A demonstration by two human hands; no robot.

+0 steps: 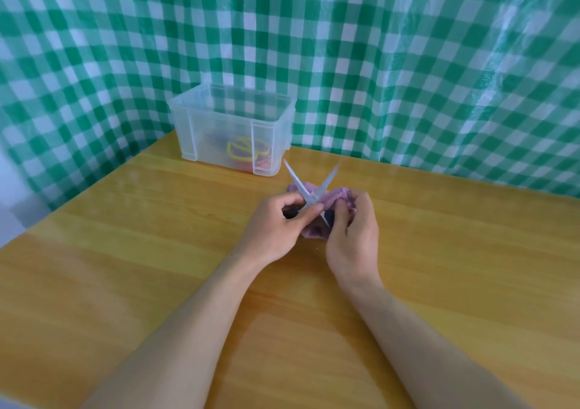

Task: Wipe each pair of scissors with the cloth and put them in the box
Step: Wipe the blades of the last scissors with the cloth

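Wiping step: scissors (309,185) held spread open.
L hand (276,229) grips pivot, R hand (353,236) prob. pinches cloth (342,196); next, shut blades, reach box (232,126) beyond L hand.

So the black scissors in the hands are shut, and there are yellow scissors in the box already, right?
Not shut. The head view shows the black scissors, pinched by the left hand with the pink cloth in the right hand, open, blades in a V. Yellow scissors are in the clear box already.
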